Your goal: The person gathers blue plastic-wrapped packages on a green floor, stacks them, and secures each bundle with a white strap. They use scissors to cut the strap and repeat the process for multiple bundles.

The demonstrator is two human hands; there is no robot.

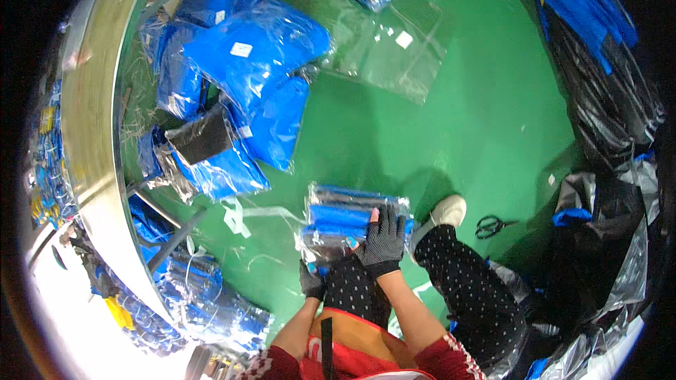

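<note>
In front of me is a stack of blue and black folded goods in clear plastic bags (331, 214). My right hand (384, 239), in a dark dotted glove with bare fingertips, lies over the stack's right part with its fingers stretched out. Closed at the stack's near left corner is my left hand (312, 281), also gloved; its fingers are partly hidden. A white strip (239, 217) is on the floor just left of the stack.
Blue goods in clear bags (260, 49) are heaped at far left, beside a long pale tabletop edge (95, 98). Beyond the stack, a clear plastic bag (394, 49) lies flat on the green floor (486, 127). Scissors (493, 226) lie right of my shoe; black sheeting (598, 239) is piled at right.
</note>
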